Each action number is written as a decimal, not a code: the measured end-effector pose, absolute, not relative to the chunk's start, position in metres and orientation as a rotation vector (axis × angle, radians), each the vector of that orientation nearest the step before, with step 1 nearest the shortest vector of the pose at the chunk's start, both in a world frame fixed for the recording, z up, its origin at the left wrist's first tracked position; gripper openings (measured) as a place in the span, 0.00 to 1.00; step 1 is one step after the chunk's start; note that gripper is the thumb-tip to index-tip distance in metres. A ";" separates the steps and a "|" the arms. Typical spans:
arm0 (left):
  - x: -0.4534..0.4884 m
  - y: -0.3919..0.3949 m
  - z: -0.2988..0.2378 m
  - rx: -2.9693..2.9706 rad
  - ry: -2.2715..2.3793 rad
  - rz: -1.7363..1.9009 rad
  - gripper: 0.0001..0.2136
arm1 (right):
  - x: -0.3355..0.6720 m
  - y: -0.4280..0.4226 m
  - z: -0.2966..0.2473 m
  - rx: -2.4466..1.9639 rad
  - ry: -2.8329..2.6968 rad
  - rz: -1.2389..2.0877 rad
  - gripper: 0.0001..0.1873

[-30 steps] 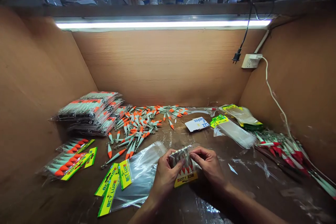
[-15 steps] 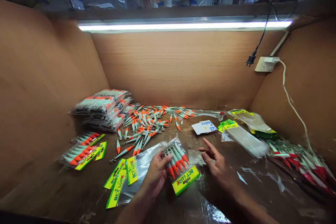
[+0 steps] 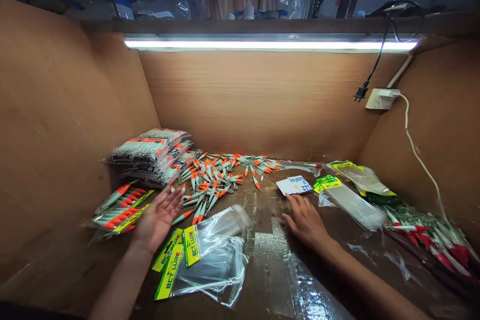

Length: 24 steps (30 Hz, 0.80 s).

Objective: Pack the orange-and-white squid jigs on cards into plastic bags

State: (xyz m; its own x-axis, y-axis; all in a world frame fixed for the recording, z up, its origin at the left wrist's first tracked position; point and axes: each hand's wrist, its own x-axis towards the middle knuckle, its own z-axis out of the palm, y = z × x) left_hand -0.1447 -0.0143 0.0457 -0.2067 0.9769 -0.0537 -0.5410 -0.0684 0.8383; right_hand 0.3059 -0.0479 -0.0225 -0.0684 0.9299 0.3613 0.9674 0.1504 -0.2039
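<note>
My left hand (image 3: pixel 159 217) is open, palm up, with nothing in it. It is beside the filled lure packs (image 3: pixel 118 217) at the left, where orange-tipped pale fishing lures show through clear plastic. My right hand (image 3: pixel 305 220) is open, palm down, its fingers stretched toward the near edge of a white card (image 3: pixel 294 185) with blue handwriting; I cannot tell if they touch. Between my hands lie flat clear bags (image 3: pixel 210 265) with yellow-green "BCT LURE" headers. Beyond them spreads a pile of loose orange-and-white lures (image 3: pixel 213 180).
Stacked bulk packs (image 3: pixel 150 155) stand at the back left. More header bags (image 3: pixel 352 202) lie at the right, beside a heap of red-and-white lures (image 3: pixel 431 240). A black plug (image 3: pixel 361 92) hangs near a wall socket (image 3: pixel 381 99). Clear tape covers part of the tabletop (image 3: pixel 262 280).
My left hand has moved left and let go of the filled lure pack, which now lies with the other packs. My right hand has moved slightly toward the white card.
</note>
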 end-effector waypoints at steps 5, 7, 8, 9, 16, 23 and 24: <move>-0.043 -0.023 0.039 1.336 0.991 1.188 0.27 | 0.305 0.017 0.002 -1.921 -2.084 -0.351 0.31; -0.015 -0.022 0.034 1.725 1.029 1.042 0.29 | 0.303 0.031 0.018 -1.917 -2.090 -0.351 0.24; -0.005 -0.022 0.031 1.902 1.077 1.028 0.31 | 0.302 0.034 0.026 -1.909 -2.073 -0.360 0.23; 0.002 -0.022 0.026 2.047 1.128 1.072 0.35 | 0.299 0.033 0.035 -1.879 -2.035 -0.363 0.23; 0.016 -0.035 0.002 2.434 1.379 1.006 0.61 | 0.257 -0.003 0.049 -1.405 -1.724 0.705 0.30; -0.003 -0.026 -0.001 2.441 1.537 0.641 0.51 | 0.243 0.073 0.014 -1.680 -1.656 0.791 0.32; -0.005 -0.025 -0.001 2.450 1.531 0.645 0.51 | 0.240 0.084 0.011 -1.705 -1.650 0.757 0.31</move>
State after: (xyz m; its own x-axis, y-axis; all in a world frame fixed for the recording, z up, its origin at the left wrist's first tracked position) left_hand -0.0051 -0.0250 -0.0008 0.3751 0.8884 0.2647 0.8099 -0.4530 0.3726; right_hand 0.2397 0.0843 0.0107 0.0463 0.9985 0.0280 0.6298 -0.0074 -0.7767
